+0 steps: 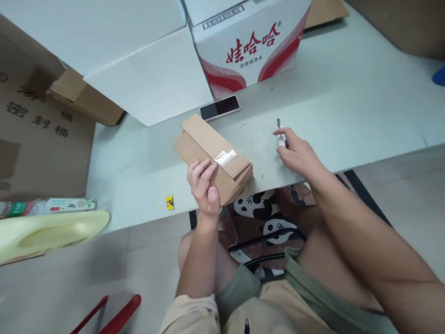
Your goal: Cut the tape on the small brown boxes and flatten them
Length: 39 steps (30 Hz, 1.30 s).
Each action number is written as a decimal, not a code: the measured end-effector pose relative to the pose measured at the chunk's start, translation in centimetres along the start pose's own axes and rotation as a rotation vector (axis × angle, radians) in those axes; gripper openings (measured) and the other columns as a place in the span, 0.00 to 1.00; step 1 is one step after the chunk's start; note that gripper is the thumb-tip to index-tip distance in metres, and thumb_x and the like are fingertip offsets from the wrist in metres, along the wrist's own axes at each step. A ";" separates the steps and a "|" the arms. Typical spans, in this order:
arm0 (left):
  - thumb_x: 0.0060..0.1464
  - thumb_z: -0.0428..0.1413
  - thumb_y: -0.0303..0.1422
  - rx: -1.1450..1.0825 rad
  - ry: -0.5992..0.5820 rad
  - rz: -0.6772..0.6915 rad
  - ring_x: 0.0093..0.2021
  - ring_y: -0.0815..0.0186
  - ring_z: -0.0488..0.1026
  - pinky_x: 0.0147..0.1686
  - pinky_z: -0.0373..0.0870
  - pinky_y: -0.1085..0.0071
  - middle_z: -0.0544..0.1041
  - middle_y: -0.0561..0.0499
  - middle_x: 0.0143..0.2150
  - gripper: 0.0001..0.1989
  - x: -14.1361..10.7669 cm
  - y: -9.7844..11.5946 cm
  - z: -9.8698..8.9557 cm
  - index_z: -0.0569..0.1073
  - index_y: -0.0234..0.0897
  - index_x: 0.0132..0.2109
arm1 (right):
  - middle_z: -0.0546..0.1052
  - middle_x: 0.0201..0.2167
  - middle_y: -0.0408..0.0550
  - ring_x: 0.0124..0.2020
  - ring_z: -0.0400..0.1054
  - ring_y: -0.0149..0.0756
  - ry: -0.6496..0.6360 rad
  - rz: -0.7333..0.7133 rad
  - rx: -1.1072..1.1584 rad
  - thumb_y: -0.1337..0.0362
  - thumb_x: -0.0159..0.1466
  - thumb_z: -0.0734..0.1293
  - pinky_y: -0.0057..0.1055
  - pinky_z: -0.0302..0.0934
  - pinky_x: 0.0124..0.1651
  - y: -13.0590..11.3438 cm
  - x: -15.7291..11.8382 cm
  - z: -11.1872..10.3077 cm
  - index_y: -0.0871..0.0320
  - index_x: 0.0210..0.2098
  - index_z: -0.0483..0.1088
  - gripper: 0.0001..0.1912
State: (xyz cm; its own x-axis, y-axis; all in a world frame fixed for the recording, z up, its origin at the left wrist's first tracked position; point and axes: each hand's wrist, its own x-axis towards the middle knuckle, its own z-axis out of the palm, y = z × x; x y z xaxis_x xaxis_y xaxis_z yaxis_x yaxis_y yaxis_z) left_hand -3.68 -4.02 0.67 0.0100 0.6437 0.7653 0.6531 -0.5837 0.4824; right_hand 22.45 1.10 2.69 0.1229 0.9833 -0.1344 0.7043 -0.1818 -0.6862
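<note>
The left hand's fingers curl around the lower edge of a taped cardboard box, which tilts up beyond the fingertips. The right hand grips a small cutter between thumb and fingers, its blade pointing away. A phone lies past the left fingers; a yellow packet sits left of them.

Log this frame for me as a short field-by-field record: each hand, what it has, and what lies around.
left hand: grips a small cardboard box
right hand: holds a cutter, blade pointing away from the person
contact: blade and box apart
tape: clear strip across the box's flap
near the white cartons: dark-screened phone
left part of table: small yellow packet
branded carton: white with red lettering
view: head camera only
</note>
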 end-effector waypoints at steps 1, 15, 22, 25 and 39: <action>0.65 0.41 0.44 0.001 0.007 -0.016 0.60 0.54 0.68 0.66 0.59 0.51 0.77 0.45 0.54 0.23 -0.1 0.2 0.1 0.76 0.41 0.53 | 0.74 0.29 0.48 0.29 0.67 0.42 -0.017 -0.047 0.160 0.64 0.58 0.60 0.42 0.65 0.37 -0.3 -0.2 0.0 0.52 0.51 0.71 0.22; 0.66 0.41 0.48 0.011 0.040 -0.058 0.55 0.55 0.74 0.62 0.67 0.50 0.79 0.45 0.49 0.20 0.0 1.7 0.7 0.72 0.41 0.44 | 0.71 0.24 0.40 0.21 0.62 0.29 0.214 -0.709 0.559 0.53 0.65 0.70 0.31 0.60 0.25 -5.9 -8.7 1.0 0.50 0.39 0.72 0.08; 0.65 0.46 0.44 -0.080 0.095 0.020 0.55 0.56 0.74 0.61 0.67 0.51 0.79 0.44 0.50 0.15 -0.2 1.2 0.9 0.71 0.40 0.46 | 0.80 0.32 0.45 0.30 0.74 0.33 0.118 -0.907 0.195 0.68 0.66 0.64 0.31 0.68 0.33 -7.2 -8.8 1.2 0.52 0.44 0.75 0.10; 0.65 0.47 0.43 -0.079 0.096 0.015 0.55 0.56 0.73 0.61 0.67 0.51 0.80 0.45 0.50 0.14 -0.3 1.0 1.0 0.71 0.40 0.46 | 0.80 0.31 0.45 0.28 0.72 0.33 0.151 -0.951 0.107 0.71 0.64 0.65 0.29 0.68 0.34 -7.4 -8.7 1.2 0.54 0.48 0.74 0.14; 0.63 0.47 0.42 -0.118 0.114 0.012 0.51 0.56 0.74 0.60 0.66 0.50 0.80 0.45 0.47 0.14 -0.2 0.8 1.3 0.72 0.40 0.44 | 0.82 0.29 0.45 0.26 0.76 0.32 0.329 -0.823 0.087 0.69 0.66 0.65 0.29 0.70 0.30 -7.9 -10.4 1.8 0.56 0.39 0.78 0.08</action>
State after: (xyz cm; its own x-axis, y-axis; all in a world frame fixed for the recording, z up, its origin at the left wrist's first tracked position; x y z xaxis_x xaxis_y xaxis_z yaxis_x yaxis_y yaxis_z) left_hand -2.19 -4.01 0.33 -0.0727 0.5798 0.8115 0.5600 -0.6496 0.5142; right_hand 14.37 -7.75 8.22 -0.1949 0.7532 0.6283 0.6041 0.5968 -0.5281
